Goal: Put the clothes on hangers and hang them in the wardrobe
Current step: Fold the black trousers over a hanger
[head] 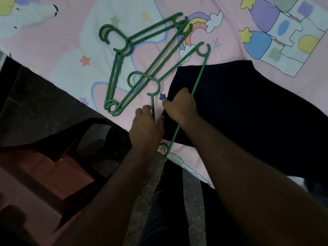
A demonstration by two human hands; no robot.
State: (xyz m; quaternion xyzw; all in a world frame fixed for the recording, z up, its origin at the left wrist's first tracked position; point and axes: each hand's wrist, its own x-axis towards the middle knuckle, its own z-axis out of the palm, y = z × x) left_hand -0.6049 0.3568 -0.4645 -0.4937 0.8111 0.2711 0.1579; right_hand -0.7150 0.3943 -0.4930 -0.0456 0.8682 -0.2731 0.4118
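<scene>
Hanger (199,75), green plastic, is gripped by the left hand (146,125); the dark garment (248,110) edge is pinched by the right hand (181,105). The fingertips are hidden; the garment's type is unclear.

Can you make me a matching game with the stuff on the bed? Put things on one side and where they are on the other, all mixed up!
Things:
1. green hanger
2. pile of green hangers
3. dark garment
4. rainbow picture

Places:
A. printed on the bedsheet near the top
B. lying alone, untouched, left of the hands
C. spread flat on the right
D. held by the left hand, with the right hand beside it

Pairs: 1-D, 2-B, 3-C, 4-A
</scene>
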